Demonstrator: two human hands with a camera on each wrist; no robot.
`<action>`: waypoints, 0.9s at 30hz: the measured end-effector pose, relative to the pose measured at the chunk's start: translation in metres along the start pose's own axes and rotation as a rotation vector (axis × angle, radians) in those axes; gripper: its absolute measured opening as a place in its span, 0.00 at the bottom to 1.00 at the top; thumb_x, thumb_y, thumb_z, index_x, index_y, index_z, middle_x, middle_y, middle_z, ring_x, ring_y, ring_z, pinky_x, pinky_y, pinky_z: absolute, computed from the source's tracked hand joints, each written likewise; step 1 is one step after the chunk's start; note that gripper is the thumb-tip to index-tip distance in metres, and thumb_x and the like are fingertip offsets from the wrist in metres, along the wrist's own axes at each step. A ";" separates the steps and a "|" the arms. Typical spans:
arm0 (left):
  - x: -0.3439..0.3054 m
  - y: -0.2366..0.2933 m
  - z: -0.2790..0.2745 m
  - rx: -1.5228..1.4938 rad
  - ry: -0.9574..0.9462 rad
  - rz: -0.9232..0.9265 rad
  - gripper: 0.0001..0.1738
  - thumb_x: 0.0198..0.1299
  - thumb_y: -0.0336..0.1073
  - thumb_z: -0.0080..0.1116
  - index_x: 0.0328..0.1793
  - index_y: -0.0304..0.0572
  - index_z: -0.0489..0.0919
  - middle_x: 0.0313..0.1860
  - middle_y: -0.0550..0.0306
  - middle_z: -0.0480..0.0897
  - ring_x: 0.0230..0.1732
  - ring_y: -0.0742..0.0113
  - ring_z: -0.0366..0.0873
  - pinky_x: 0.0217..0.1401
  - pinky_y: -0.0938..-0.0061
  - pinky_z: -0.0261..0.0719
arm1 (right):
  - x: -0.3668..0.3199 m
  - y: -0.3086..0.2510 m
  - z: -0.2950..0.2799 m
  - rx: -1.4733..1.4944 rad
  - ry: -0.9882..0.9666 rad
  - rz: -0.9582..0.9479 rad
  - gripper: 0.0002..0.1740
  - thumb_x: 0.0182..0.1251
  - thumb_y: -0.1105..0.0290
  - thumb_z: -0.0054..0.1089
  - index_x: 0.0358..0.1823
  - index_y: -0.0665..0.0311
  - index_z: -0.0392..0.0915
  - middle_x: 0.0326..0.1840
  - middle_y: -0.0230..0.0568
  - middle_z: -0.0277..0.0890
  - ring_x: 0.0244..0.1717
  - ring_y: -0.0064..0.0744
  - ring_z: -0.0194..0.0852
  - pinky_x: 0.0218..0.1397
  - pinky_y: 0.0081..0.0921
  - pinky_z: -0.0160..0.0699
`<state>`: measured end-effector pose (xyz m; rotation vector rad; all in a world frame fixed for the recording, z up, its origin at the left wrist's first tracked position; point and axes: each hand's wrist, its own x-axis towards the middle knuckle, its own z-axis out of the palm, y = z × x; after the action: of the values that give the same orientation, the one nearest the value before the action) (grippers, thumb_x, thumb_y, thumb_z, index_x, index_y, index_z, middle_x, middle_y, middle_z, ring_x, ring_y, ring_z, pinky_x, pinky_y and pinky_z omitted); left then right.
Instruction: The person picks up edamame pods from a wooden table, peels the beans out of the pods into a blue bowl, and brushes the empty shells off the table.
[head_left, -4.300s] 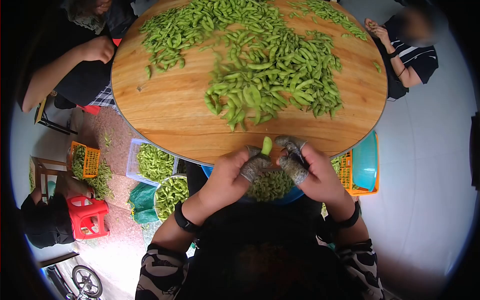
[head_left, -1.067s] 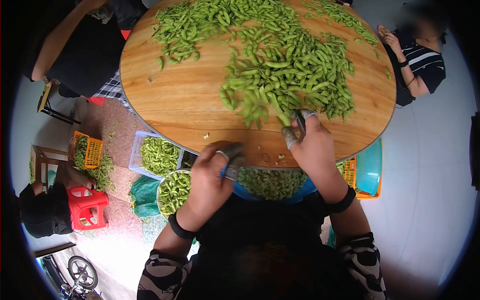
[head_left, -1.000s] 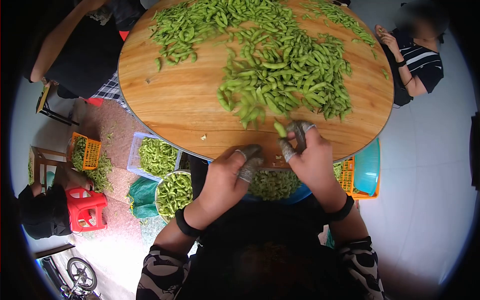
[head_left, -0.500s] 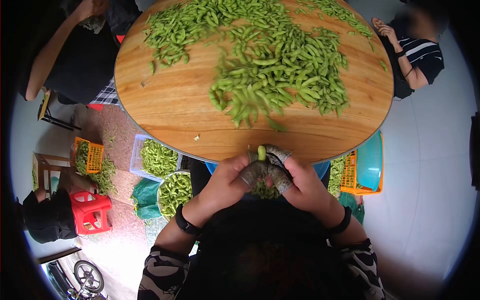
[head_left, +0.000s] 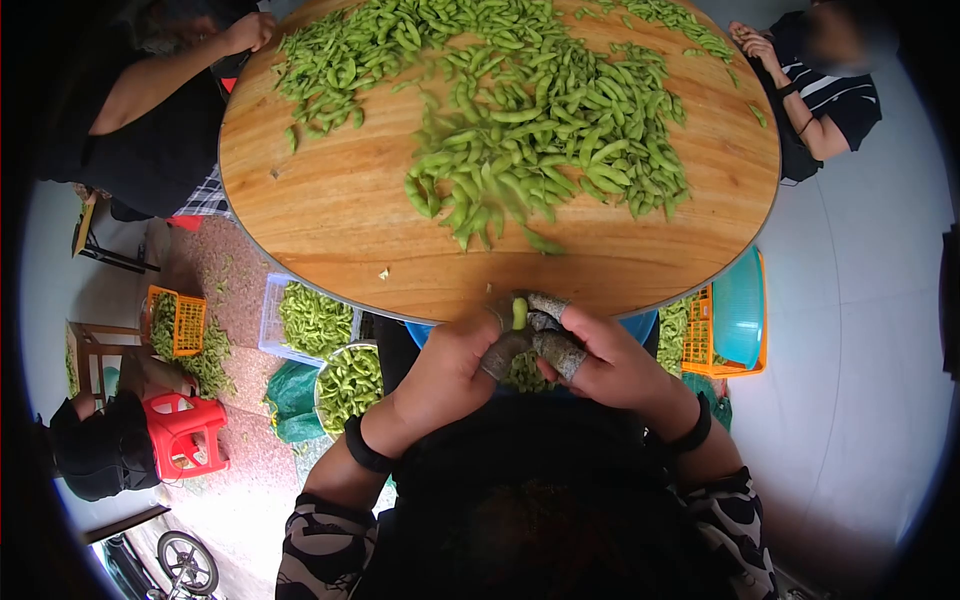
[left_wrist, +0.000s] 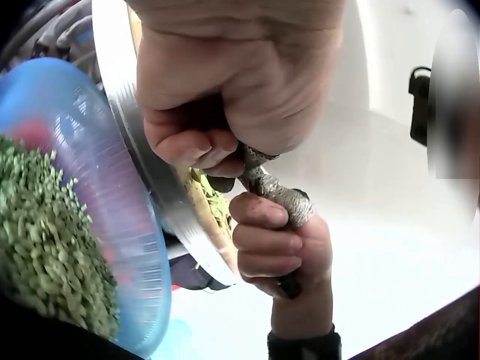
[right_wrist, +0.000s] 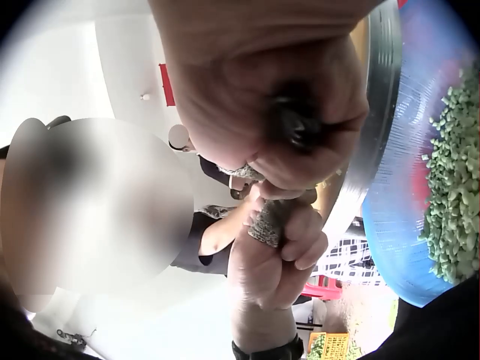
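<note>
Just over the near table edge, my left hand [head_left: 462, 350] pinches a green soybean pod [head_left: 519, 312] upright between wrapped thumb and finger. My right hand [head_left: 598, 355] meets it there, wrapped fingertips right at the pod. The right fingers are curled round a slim black tool handle [left_wrist: 290, 284], whose dark end shows below the fist in the left wrist view; the same black handle [right_wrist: 298, 124] shows in the palm in the right wrist view. Its working end is hidden. Below the hands stands a blue basin [left_wrist: 142, 247] with shelled beans [left_wrist: 56, 262].
The round wooden table [head_left: 320, 225] bears a wide heap of pods [head_left: 550, 130]. To the left are a pale crate [head_left: 270, 325], a bowl of pods [head_left: 350, 385] and a red stool [head_left: 185, 430]. An orange crate [head_left: 700, 340] stands right. People sit at both sides.
The right hand has come from the table's pod heap with a pod to the left hand, which now pinches it. Both hands are together over the basin. The person at left has reached toward the table.
</note>
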<state>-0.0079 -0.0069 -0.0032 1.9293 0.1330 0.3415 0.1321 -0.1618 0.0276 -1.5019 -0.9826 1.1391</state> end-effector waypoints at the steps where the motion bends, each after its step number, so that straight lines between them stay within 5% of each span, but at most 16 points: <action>1: -0.002 0.002 0.002 0.190 0.013 0.036 0.06 0.62 0.26 0.59 0.44 0.36 0.79 0.30 0.43 0.79 0.32 0.49 0.80 0.34 0.68 0.77 | 0.001 -0.001 0.002 0.019 0.014 0.042 0.20 0.69 0.76 0.49 0.62 0.64 0.68 0.32 0.30 0.75 0.26 0.16 0.68 0.29 0.17 0.68; 3: -0.004 0.003 0.003 0.382 0.024 0.073 0.06 0.61 0.26 0.60 0.43 0.35 0.78 0.30 0.40 0.78 0.33 0.44 0.80 0.33 0.65 0.77 | 0.000 0.001 0.004 0.038 0.028 0.082 0.18 0.67 0.78 0.48 0.59 0.67 0.69 0.33 0.34 0.75 0.29 0.21 0.72 0.34 0.21 0.73; 6: -0.007 -0.002 -0.004 0.324 0.001 0.141 0.05 0.63 0.28 0.58 0.43 0.36 0.78 0.26 0.49 0.78 0.28 0.55 0.80 0.28 0.68 0.74 | -0.002 0.012 0.005 0.211 0.019 0.192 0.15 0.70 0.75 0.47 0.58 0.61 0.70 0.30 0.31 0.72 0.22 0.16 0.64 0.25 0.18 0.64; 8: -0.010 -0.007 -0.019 -0.973 -0.313 -0.467 0.05 0.67 0.31 0.56 0.44 0.37 0.78 0.23 0.61 0.76 0.24 0.68 0.77 0.25 0.74 0.71 | -0.005 0.016 -0.003 1.147 -0.343 0.287 0.14 0.74 0.72 0.45 0.58 0.56 0.69 0.28 0.27 0.69 0.18 0.12 0.54 0.20 0.15 0.54; 10: -0.008 -0.002 -0.018 -1.100 -0.328 -0.507 0.08 0.69 0.35 0.55 0.45 0.38 0.78 0.24 0.69 0.75 0.23 0.77 0.73 0.25 0.81 0.70 | -0.004 0.005 -0.003 1.068 -0.278 0.318 0.14 0.74 0.71 0.45 0.58 0.56 0.68 0.28 0.27 0.69 0.18 0.11 0.53 0.20 0.15 0.53; 12: -0.004 0.000 -0.014 -0.561 -0.199 -0.480 0.07 0.67 0.35 0.57 0.44 0.38 0.78 0.26 0.62 0.79 0.22 0.70 0.76 0.25 0.77 0.73 | -0.002 0.002 0.001 0.983 -0.216 0.348 0.14 0.75 0.70 0.45 0.59 0.56 0.68 0.28 0.26 0.68 0.18 0.11 0.51 0.20 0.15 0.52; 13: -0.004 0.000 -0.010 -0.562 -0.199 -0.480 0.07 0.67 0.35 0.57 0.44 0.38 0.78 0.26 0.62 0.79 0.22 0.70 0.76 0.25 0.77 0.73 | -0.002 0.006 0.006 0.820 -0.116 0.351 0.14 0.75 0.70 0.44 0.59 0.56 0.67 0.28 0.27 0.69 0.18 0.11 0.52 0.20 0.15 0.52; 15: -0.006 0.000 -0.001 0.224 0.099 0.086 0.07 0.59 0.32 0.64 0.41 0.39 0.80 0.24 0.55 0.78 0.21 0.66 0.76 0.24 0.73 0.75 | -0.002 0.007 0.012 0.658 -0.024 0.357 0.14 0.75 0.70 0.44 0.59 0.56 0.67 0.28 0.27 0.69 0.18 0.12 0.53 0.20 0.15 0.53; 16: -0.007 0.003 -0.001 0.226 0.100 0.081 0.07 0.59 0.32 0.64 0.41 0.39 0.80 0.24 0.55 0.78 0.21 0.66 0.76 0.24 0.73 0.75 | -0.002 0.005 0.014 0.632 0.009 0.345 0.14 0.75 0.71 0.43 0.59 0.55 0.67 0.28 0.27 0.69 0.19 0.12 0.54 0.20 0.15 0.54; 18: -0.007 0.012 -0.003 0.778 0.108 0.260 0.12 0.49 0.28 0.67 0.41 0.37 0.79 0.30 0.47 0.79 0.24 0.56 0.78 0.28 0.66 0.79 | -0.003 0.007 0.018 0.609 0.040 0.328 0.14 0.75 0.71 0.43 0.59 0.55 0.66 0.29 0.27 0.69 0.19 0.12 0.54 0.21 0.15 0.55; 24: -0.007 0.003 0.002 0.961 0.166 0.379 0.16 0.44 0.25 0.64 0.41 0.31 0.75 0.40 0.41 0.79 0.32 0.47 0.80 0.32 0.61 0.80 | -0.006 0.003 0.018 0.607 0.033 0.202 0.13 0.74 0.72 0.43 0.58 0.56 0.66 0.29 0.27 0.70 0.20 0.13 0.57 0.21 0.16 0.59; 27: -0.004 0.001 0.002 1.003 0.171 0.416 0.11 0.43 0.29 0.61 0.33 0.36 0.73 0.41 0.43 0.78 0.33 0.55 0.79 0.30 0.66 0.79 | -0.007 0.001 0.017 0.629 0.009 0.225 0.13 0.74 0.72 0.43 0.58 0.56 0.66 0.30 0.27 0.69 0.20 0.13 0.57 0.22 0.15 0.59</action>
<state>-0.0114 -0.0099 -0.0038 2.9241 0.0016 0.8293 0.1136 -0.1647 0.0266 -1.1120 -0.3862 1.4320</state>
